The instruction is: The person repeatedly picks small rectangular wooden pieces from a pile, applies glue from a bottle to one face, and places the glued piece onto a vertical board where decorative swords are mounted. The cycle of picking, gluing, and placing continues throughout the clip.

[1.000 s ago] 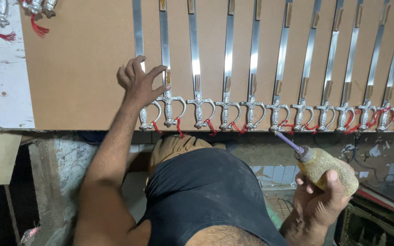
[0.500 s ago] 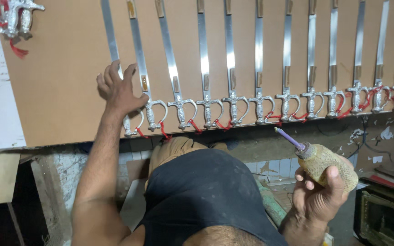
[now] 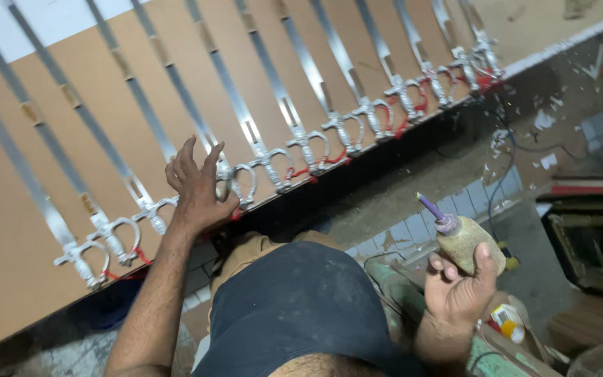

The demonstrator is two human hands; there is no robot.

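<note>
Left hand point(image 3: 193, 188), fingers spread, rests on a sword hilt point(image 3: 228, 183) at the board's point(image 3: 8, 265) lower edge. Right hand point(image 3: 462, 293) clamps a grimy glue bottle point(image 3: 465, 241); it looks light, possibly slippery, best held round its body.

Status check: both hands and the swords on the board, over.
Left hand open, resting on a sword hilt. Right hand gripping glue bottle, nozzle up. Nothing between them.

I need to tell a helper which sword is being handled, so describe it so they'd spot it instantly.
On the brown board, silver swords with curved guards lie in a slanted row. Find the left hand at the board's lower edge. The sword under its thumb is the only one being touched.
</note>
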